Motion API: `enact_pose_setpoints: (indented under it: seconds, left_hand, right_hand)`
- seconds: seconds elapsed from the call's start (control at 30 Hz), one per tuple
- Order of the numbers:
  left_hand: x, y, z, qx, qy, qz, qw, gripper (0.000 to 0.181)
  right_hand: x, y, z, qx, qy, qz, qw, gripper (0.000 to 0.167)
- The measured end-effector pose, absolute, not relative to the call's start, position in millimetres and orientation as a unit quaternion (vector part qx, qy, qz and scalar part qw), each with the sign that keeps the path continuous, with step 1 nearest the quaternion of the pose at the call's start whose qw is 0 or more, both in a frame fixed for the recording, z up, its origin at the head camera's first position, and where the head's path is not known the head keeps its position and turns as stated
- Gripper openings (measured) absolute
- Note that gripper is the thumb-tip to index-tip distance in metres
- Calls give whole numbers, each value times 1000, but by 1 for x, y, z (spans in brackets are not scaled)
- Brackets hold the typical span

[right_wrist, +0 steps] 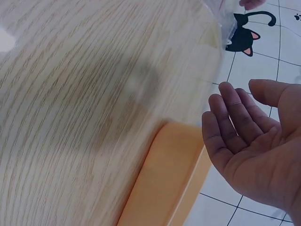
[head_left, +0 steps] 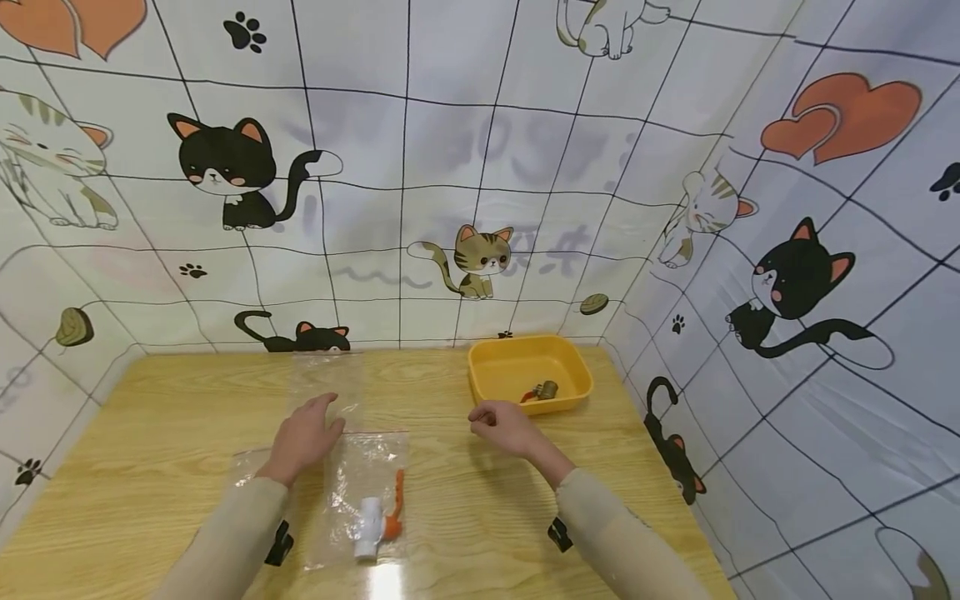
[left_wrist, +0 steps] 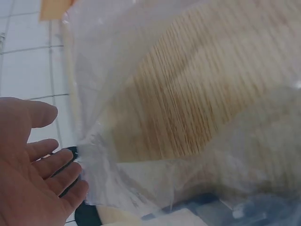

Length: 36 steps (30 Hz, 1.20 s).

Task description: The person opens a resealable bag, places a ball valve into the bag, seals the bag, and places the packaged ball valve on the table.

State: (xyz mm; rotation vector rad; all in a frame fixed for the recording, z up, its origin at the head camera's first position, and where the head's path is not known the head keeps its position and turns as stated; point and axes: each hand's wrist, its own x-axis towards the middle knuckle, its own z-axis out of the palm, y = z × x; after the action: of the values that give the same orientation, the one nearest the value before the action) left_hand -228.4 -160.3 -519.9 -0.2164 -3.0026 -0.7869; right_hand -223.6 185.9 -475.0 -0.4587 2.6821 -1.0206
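The valve (head_left: 367, 529) is bagged, four o'clock from the left hand (head_left: 302, 437), fingers spread; fittings (head_left: 549, 390) are left in the tray (head_left: 525, 358), one o'clock from the right hand (head_left: 510, 429), fingers loosely curled.

Screened-off work nook (bldg. type unclear from this view): wood-grain bench (head_left: 465, 508) w/ cat-print, grid-lined sheeting (head_left: 371, 217) at back & both sides.
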Motion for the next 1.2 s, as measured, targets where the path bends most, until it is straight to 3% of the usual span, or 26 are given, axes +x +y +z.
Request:
enact_pose_setpoints:
  seconds: [0.23, 0.37, 0.93, 1.2]
  left_hand:
    - [-243, -163, -530, -63, -972, -219, -65, 57]
    - [-245, -161, -535, -68, -972, -208, -86, 52]
    - [-257, -117, -541, -105, -965, -213, -114, 42]
    - [-261, -88, -545, -153, -960, -214, -90, 42]
  right_hand:
    - [-224, 192, -476, -159, 912, -358, 122, 19]
    - [-223, 195, -476, -165, 909, -361, 129, 18]
    - [-223, 201, -477, -170, 899, -377, 143, 20]
    - [-223, 202, -476, -169, 896, -382, 148, 20]
